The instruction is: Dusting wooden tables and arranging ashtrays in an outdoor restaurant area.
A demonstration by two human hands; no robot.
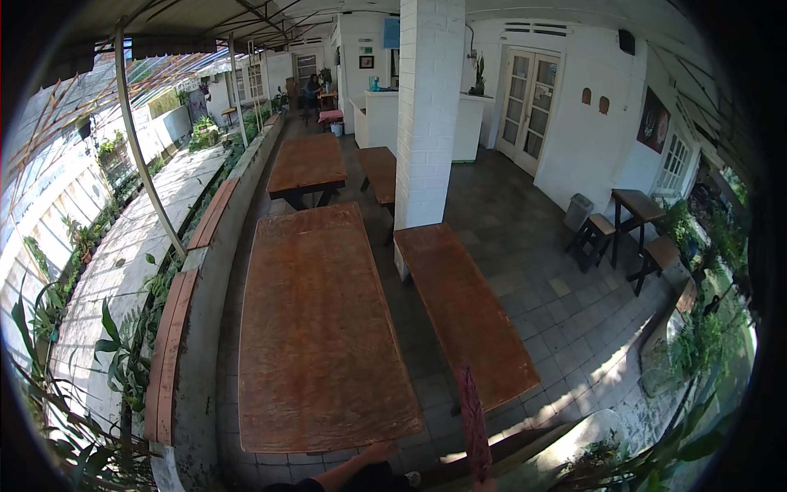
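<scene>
A large wooden table (pixel 320 332) with a worn reddish-brown top lies before me, slightly to the left. My left hand (pixel 378 453) is low in the picture, right by the table's near edge; whether it touches the edge is unclear. Its fingers are too small and dim to make out. At the bottom rim, my right hand (pixel 484 485) is partly cut off and grips one end of a long, wrinkled maroon fabric bundle (pixel 474 424). The bundle points away from me, its far tip overlapping the near end of a wooden bench (pixel 467 307) in view.
A white brick pillar (pixel 427 123) rises at the bench's far end. Beyond stands another wooden table (pixel 309 161). A low wall with a plank seat (pixel 170 357) runs along the left. Stools (pixel 591 240) and a small table (pixel 637 205) stand right. A person (pixel 312 92) sits far back.
</scene>
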